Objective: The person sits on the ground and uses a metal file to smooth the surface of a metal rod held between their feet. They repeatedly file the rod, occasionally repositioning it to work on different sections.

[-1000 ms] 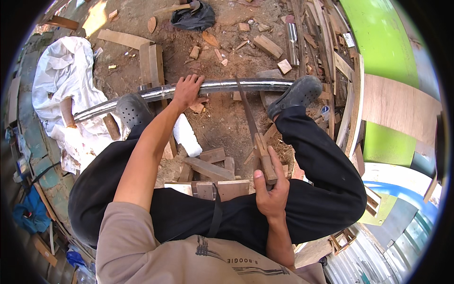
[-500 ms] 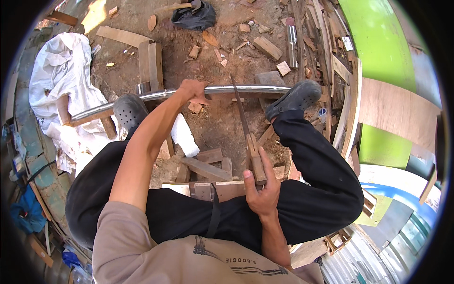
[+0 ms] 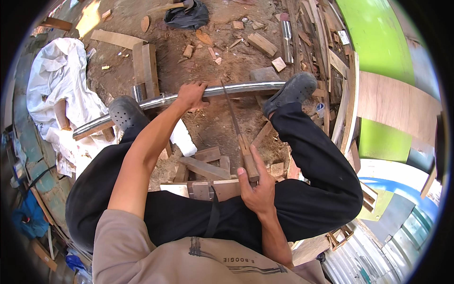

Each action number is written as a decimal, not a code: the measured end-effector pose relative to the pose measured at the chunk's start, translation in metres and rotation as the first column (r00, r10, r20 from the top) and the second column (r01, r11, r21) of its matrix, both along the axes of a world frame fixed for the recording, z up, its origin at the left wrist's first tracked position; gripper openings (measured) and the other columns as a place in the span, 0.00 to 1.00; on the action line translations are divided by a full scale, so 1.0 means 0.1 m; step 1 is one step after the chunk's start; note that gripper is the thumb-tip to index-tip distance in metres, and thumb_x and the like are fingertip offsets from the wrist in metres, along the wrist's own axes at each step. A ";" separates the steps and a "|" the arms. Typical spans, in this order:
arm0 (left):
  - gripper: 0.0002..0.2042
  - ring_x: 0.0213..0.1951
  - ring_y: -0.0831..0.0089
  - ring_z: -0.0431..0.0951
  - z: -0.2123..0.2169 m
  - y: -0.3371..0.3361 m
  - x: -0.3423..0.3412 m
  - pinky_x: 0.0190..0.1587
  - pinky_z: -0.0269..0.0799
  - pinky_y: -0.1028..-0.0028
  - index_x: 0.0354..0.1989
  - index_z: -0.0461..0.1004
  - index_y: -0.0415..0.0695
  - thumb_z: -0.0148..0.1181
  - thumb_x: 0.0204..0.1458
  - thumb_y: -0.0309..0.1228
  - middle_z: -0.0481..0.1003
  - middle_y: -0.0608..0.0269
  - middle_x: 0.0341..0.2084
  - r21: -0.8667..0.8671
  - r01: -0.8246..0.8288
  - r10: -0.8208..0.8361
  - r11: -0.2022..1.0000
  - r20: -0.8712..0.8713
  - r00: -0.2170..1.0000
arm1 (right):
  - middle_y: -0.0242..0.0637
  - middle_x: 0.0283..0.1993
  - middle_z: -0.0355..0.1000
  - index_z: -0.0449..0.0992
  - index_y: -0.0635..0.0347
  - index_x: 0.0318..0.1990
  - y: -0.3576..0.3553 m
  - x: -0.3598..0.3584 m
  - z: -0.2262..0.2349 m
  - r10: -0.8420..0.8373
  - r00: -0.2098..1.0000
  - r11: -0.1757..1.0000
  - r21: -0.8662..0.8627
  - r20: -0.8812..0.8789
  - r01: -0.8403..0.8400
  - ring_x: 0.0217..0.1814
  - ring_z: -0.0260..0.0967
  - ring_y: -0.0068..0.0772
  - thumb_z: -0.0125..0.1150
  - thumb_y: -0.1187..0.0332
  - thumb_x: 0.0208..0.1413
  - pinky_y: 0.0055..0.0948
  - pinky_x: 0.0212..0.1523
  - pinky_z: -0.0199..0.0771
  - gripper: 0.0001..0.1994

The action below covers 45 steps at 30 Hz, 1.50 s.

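Observation:
A long wooden strip [image 3: 227, 90] with a shiny silvery top lies crosswise ahead of me, near both of my feet. My left hand [image 3: 192, 95] is closed over its middle, knuckles up. In my right hand [image 3: 258, 190] is the wooden handle of a saw [image 3: 233, 113], with the forefinger stretched along the handle. Its thin dark blade points away from me, seen nearly edge-on. The blade's far end crosses the strip just right of my left hand; whether it touches cannot be made out.
My grey clogs [image 3: 126, 112] are at either side of the strip. Wood offcuts [image 3: 204, 168] lie between my legs, more beyond. A white cloth [image 3: 61, 75] is at left, a black plastic bag [image 3: 187, 16] far ahead, and a green panel [image 3: 378, 42] at right.
The strip has shifted slightly, its left end now lying nearer to me. The saw tip has come a little nearer and left. Both hands keep their hold.

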State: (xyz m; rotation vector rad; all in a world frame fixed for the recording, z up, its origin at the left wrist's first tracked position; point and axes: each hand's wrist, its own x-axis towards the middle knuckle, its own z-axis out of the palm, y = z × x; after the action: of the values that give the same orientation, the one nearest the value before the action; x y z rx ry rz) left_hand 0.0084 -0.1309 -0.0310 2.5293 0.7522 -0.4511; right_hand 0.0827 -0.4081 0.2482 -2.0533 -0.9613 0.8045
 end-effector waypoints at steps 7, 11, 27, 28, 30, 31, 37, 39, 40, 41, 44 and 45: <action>0.41 0.56 0.51 0.76 0.07 -0.13 0.17 0.56 0.74 0.53 0.63 0.67 0.44 0.62 0.46 0.62 0.75 0.51 0.54 -0.080 -0.029 0.029 0.996 0.007 1.000 | 0.61 0.36 0.79 0.61 0.67 0.71 -0.05 0.06 0.04 -0.007 0.994 0.997 -0.076 -0.113 -0.002 0.33 0.82 0.51 0.62 0.72 0.60 0.38 0.33 0.78 0.32; 0.40 0.61 0.50 0.72 0.12 -0.10 0.18 0.61 0.69 0.51 0.64 0.65 0.42 0.54 0.54 0.63 0.72 0.48 0.58 -0.058 -0.005 0.007 0.998 0.033 0.999 | 0.60 0.35 0.78 0.58 0.65 0.73 -0.01 -0.02 0.07 -0.006 0.991 0.999 -0.050 -0.133 0.000 0.31 0.81 0.54 0.61 0.73 0.60 0.40 0.32 0.78 0.34; 0.32 0.51 0.47 0.80 0.05 -0.03 0.35 0.56 0.74 0.52 0.57 0.78 0.47 0.42 0.61 0.60 0.81 0.44 0.46 -0.205 -0.257 0.228 0.944 -0.157 0.961 | 0.60 0.40 0.79 0.61 0.66 0.71 -0.15 -0.19 0.01 -0.013 0.999 1.000 0.001 -0.037 0.013 0.33 0.81 0.57 0.62 0.72 0.60 0.40 0.33 0.80 0.32; 0.32 0.51 0.47 0.80 0.05 -0.03 0.35 0.56 0.74 0.52 0.57 0.78 0.48 0.43 0.61 0.61 0.81 0.44 0.45 -0.208 -0.266 0.235 0.941 -0.161 0.958 | 0.60 0.40 0.79 0.61 0.66 0.71 -0.16 -0.20 0.00 -0.008 1.000 1.000 0.010 -0.021 0.008 0.33 0.81 0.57 0.62 0.72 0.60 0.40 0.33 0.80 0.32; 0.32 0.50 0.47 0.81 0.07 -0.03 0.37 0.55 0.74 0.52 0.56 0.79 0.48 0.43 0.60 0.61 0.81 0.44 0.44 -0.223 -0.276 0.239 0.935 -0.177 0.955 | 0.61 0.40 0.79 0.62 0.67 0.71 -0.15 -0.21 0.01 -0.015 1.000 1.000 0.023 -0.002 0.015 0.34 0.82 0.57 0.62 0.72 0.60 0.40 0.33 0.80 0.31; 0.32 0.49 0.47 0.81 0.10 -0.03 0.39 0.55 0.75 0.52 0.56 0.79 0.49 0.43 0.60 0.61 0.82 0.44 0.44 -0.234 -0.276 0.235 0.932 -0.189 0.954 | 0.61 0.40 0.79 0.62 0.67 0.71 -0.15 -0.22 0.02 -0.021 1.000 0.999 0.030 0.008 0.020 0.35 0.82 0.56 0.62 0.72 0.61 0.40 0.33 0.80 0.31; 0.32 0.49 0.47 0.81 0.16 -0.01 0.34 0.55 0.75 0.53 0.56 0.80 0.50 0.45 0.59 0.62 0.82 0.44 0.43 -0.240 -0.292 0.251 0.926 -0.187 0.950 | 0.62 0.40 0.79 0.63 0.67 0.70 -0.11 -0.24 0.03 -0.059 0.997 0.998 -0.014 -0.047 0.059 0.38 0.83 0.56 0.61 0.71 0.62 0.40 0.35 0.81 0.29; 0.32 0.50 0.47 0.81 0.11 -0.01 0.32 0.55 0.75 0.53 0.56 0.80 0.49 0.45 0.58 0.62 0.82 0.45 0.44 -0.237 -0.299 0.263 0.924 -0.172 0.949 | 0.63 0.39 0.79 0.63 0.67 0.70 -0.05 -0.20 0.11 -0.078 0.993 0.996 -0.059 -0.092 0.073 0.39 0.82 0.56 0.61 0.71 0.62 0.40 0.34 0.80 0.29; 0.33 0.50 0.48 0.81 0.07 -0.01 0.31 0.56 0.75 0.54 0.56 0.80 0.49 0.46 0.58 0.63 0.82 0.45 0.44 -0.233 -0.303 0.271 0.924 -0.159 0.949 | 0.63 0.39 0.79 0.63 0.67 0.70 -0.02 -0.19 0.13 -0.089 0.989 0.993 -0.082 -0.116 0.080 0.39 0.82 0.56 0.60 0.71 0.62 0.40 0.34 0.80 0.28; 0.33 0.50 0.48 0.81 0.04 -0.01 0.30 0.56 0.75 0.54 0.56 0.80 0.49 0.46 0.58 0.63 0.82 0.45 0.45 -0.228 -0.306 0.278 0.924 -0.147 0.949 | 0.63 0.39 0.79 0.63 0.67 0.70 0.00 -0.19 0.10 -0.069 0.994 0.997 -0.031 -0.088 0.067 0.39 0.82 0.56 0.60 0.71 0.63 0.41 0.35 0.80 0.28; 0.33 0.52 0.49 0.80 0.10 -0.05 0.40 0.58 0.74 0.55 0.56 0.80 0.49 0.47 0.57 0.63 0.81 0.45 0.47 -0.225 -0.318 0.288 0.921 -0.156 0.945 | 0.63 0.40 0.79 0.62 0.66 0.70 0.05 -0.16 0.07 -0.060 0.997 0.998 0.022 -0.055 0.062 0.39 0.82 0.57 0.60 0.70 0.63 0.41 0.35 0.80 0.28; 0.33 0.52 0.49 0.80 0.09 -0.06 0.40 0.58 0.73 0.55 0.56 0.80 0.49 0.47 0.57 0.63 0.81 0.45 0.48 -0.220 -0.325 0.296 0.920 -0.153 0.943 | 0.64 0.41 0.78 0.62 0.66 0.70 0.09 -0.16 0.11 -0.069 0.993 0.998 -0.020 -0.097 0.067 0.39 0.82 0.57 0.60 0.70 0.63 0.41 0.36 0.80 0.29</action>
State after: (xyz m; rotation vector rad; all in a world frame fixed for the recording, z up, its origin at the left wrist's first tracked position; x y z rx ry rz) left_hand 0.0481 -0.1370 -0.0216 2.1224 1.0552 -0.5470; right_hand 0.0664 -0.3993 0.2589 -2.0304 -0.8294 0.8708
